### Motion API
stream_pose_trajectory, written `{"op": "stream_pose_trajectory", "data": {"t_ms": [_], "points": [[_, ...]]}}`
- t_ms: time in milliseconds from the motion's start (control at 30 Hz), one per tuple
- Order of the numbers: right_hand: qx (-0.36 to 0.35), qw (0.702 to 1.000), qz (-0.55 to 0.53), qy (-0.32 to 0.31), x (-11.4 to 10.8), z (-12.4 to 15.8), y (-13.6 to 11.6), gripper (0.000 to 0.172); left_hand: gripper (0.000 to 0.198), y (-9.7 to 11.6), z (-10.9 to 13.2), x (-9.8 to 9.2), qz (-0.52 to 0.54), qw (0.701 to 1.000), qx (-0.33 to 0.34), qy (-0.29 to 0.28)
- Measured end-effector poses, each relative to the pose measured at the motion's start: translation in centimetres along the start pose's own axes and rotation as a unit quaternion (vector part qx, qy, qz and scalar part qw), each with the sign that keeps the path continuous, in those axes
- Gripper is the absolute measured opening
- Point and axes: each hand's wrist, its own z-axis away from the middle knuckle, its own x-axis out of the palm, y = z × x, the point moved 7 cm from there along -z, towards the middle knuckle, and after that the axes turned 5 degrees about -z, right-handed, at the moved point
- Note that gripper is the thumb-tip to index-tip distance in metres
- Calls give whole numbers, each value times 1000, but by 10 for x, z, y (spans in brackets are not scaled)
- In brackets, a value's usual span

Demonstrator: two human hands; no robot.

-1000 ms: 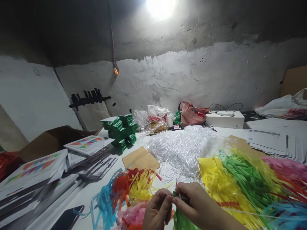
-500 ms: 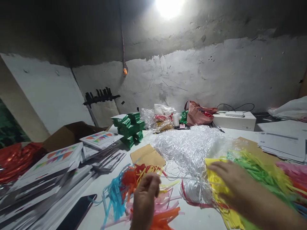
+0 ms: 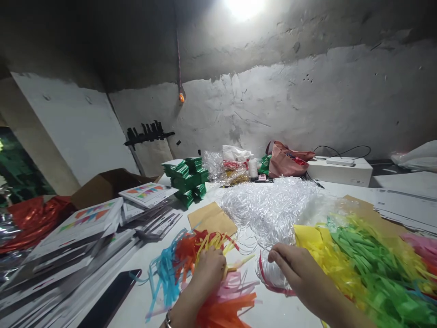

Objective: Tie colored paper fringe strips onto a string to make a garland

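Note:
My left hand point(image 3: 210, 268) is closed at the yellow paper strips point(image 3: 215, 240), its fingertips partly hidden behind the back of the hand. Around it lie cut tissue-paper tassels: a blue one point(image 3: 164, 275), a red one point(image 3: 184, 248), a pink one point(image 3: 235, 287) and an orange one point(image 3: 227, 312). My right hand point(image 3: 298, 269) hovers beside a bundle of shiny white string point(image 3: 273, 269) with a red ribbon along it. Its thumb and forefinger stretch left, and nothing shows between them. To its right are yellow fringed paper point(image 3: 312, 237) and green fringed paper point(image 3: 362, 255).
Shiny white string point(image 3: 269, 200) is heaped mid-table behind a brown paper sheet point(image 3: 211, 218). Stacked printed cards point(image 3: 92, 214) and a phone point(image 3: 109, 298) lie left. Folded green bundles point(image 3: 186, 180), a pink bag point(image 3: 287, 161) and a white box point(image 3: 341, 172) stand farther back.
My right hand has moved left, off the yellow fringed paper to the white string bundle. My left hand has turned over and reached forward onto the yellow strips. The view has shifted slightly.

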Motion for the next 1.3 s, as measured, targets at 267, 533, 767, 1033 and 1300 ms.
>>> {"op": "stream_pose_trajectory", "data": {"t_ms": [267,533,767,1033,1300], "points": [[-28,996,-62,49,-7,2,-11,34,18,42,20,-41,159,983,12,85],[-30,959,-280,28,-2,13,-27,23,36,96,62,6,635,768,-79,-32],[-16,971,-237,-1,4,12,-29,17,28,95,63,38,636,758,-75,-121],[-9,963,-268,36,-24,11,-30,24,24,65,53,62,671,703,-231,-50],[-16,985,-171,-4,-10,12,-34,23,35,80,68,5,416,897,-74,131]]}}
